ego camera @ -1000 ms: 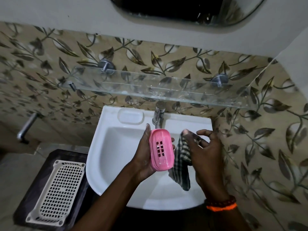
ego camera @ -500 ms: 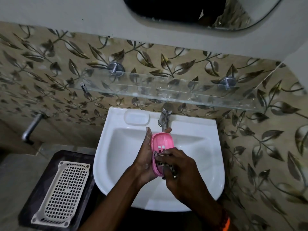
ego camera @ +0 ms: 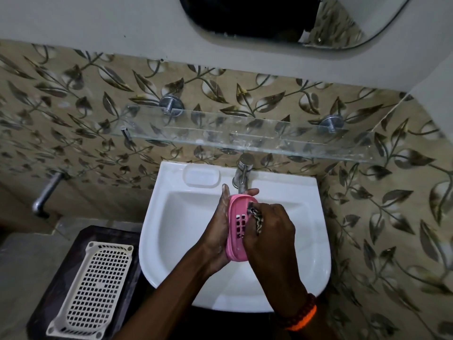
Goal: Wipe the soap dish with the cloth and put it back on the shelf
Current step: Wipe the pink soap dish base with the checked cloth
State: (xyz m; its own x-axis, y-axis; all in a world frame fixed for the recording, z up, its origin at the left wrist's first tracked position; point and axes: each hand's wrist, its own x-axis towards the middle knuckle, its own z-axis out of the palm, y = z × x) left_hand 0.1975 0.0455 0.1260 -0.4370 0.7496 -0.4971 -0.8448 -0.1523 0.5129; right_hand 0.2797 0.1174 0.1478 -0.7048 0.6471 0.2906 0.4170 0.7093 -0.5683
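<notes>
Over the washbasin [ego camera: 171, 241], the left hand [ego camera: 215, 231] cups the pink soap dish [ego camera: 236, 231] by its long edges; the right hand [ego camera: 269, 231] pinches the checked cloth [ego camera: 256, 217] against it. It looks like light, stiff, possibly slippery plastic, best held by the rim.

soap dish [ego camera: 237, 224]: pink, slotted, on edge over sink | cloth [ego camera: 256, 218]: checked, bunched against it

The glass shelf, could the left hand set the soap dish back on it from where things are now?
Probably yes: the left hand grips the soap dish below the shelf, with only the tap between.
</notes>
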